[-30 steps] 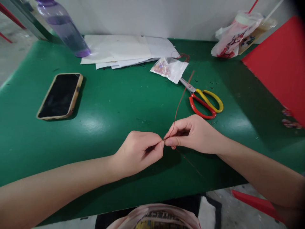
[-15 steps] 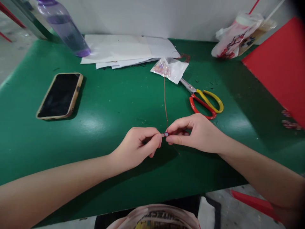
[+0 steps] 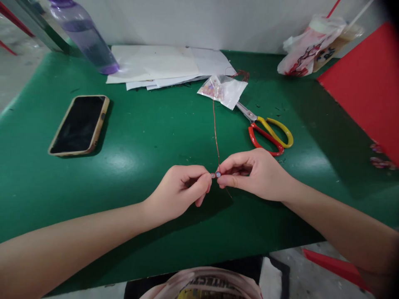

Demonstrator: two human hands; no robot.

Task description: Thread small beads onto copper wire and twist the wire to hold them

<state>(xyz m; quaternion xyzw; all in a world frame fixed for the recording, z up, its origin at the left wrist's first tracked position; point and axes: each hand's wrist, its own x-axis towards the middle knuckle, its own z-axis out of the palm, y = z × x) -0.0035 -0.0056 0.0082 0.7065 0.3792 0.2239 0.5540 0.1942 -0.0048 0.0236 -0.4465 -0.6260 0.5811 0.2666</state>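
Both hands meet over the near middle of the green table. My left hand [image 3: 183, 189] is closed in a pinch on the left end of a short row of small beads [image 3: 213, 175]. A bluish round bead [image 3: 218, 175] shows between the two hands, at the fingertips of my right hand [image 3: 252, 174], which pinches the row's other end. A thin reddish-brown cord [image 3: 215, 128] runs from the beads up to a clear packet [image 3: 222, 90]; its short tail hangs below my right fingers. What lies inside each pinch is mostly hidden.
Scissors [image 3: 264, 128] with red and yellow handles lie beyond my right hand. A phone [image 3: 79, 124] rests at left. Papers [image 3: 156, 62], a purple bottle [image 3: 89, 39] and bagged drinks [image 3: 307, 50] line the wall. A red sheet [image 3: 370, 87] is at right.
The cord has shifted slightly, and its tail below my right hand hangs a little differently. Both hands keep nearly the same pinch and place.
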